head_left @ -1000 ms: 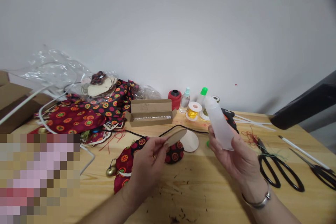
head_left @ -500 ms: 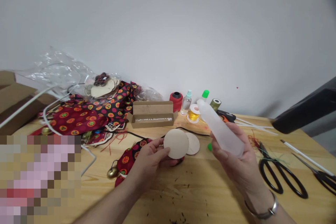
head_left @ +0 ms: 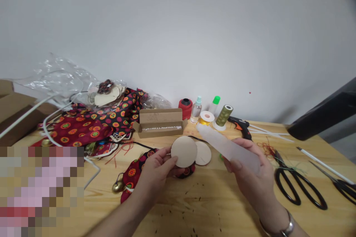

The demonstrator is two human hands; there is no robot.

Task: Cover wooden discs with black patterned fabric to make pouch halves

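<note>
My left hand (head_left: 159,168) pinches a round wooden disc (head_left: 184,151), its flat face turned up toward me. My right hand (head_left: 251,172) is wrapped around a translucent white squeeze bottle (head_left: 229,148). The bottle is tilted far over, its tip pointing left and close to the disc's upper right edge. A second wooden disc (head_left: 204,153) lies flat on the table just right of the held one. Under my left hand sits a small red patterned fabric piece (head_left: 132,174) with a brass bell (head_left: 117,187).
Black scissors (head_left: 296,185) lie at the right, a second pair (head_left: 339,183) further right. Along the wall stand a red spool (head_left: 185,108), small bottles, a yellow ribbon spool (head_left: 206,117), an olive thread cone (head_left: 224,116) and a glue gun (head_left: 241,125). Cardboard box (head_left: 160,123) and patterned cloth (head_left: 83,124) sit left.
The disc in my left hand turned from edge-on to face-up. My right hand tipped the bottle from nearly upright down to the left, bringing its tip toward the disc.
</note>
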